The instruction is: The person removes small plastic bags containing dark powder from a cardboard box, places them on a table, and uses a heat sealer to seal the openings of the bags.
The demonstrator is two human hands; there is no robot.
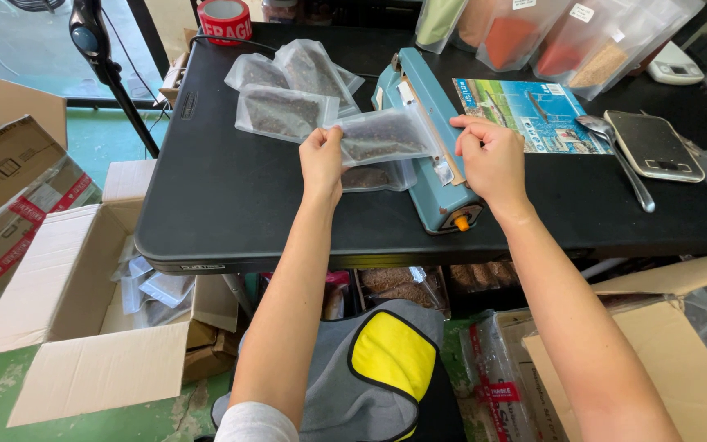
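Centre frame: my left hand [321, 160] pinches clear pouch [382, 137], mouth across blue heat sealer [429, 147]; right hand [493, 160] fingers curled, pressing its bar.

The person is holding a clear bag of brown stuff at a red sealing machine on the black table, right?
Not quite: the sealing machine is blue, not red, as the head view shows. The left hand does hold the clear bag of brown stuff at it, on the black table.

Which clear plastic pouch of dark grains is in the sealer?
The pouch pinched by the left hand, its end across the blue heat sealer; the other pouches lie loose behind.
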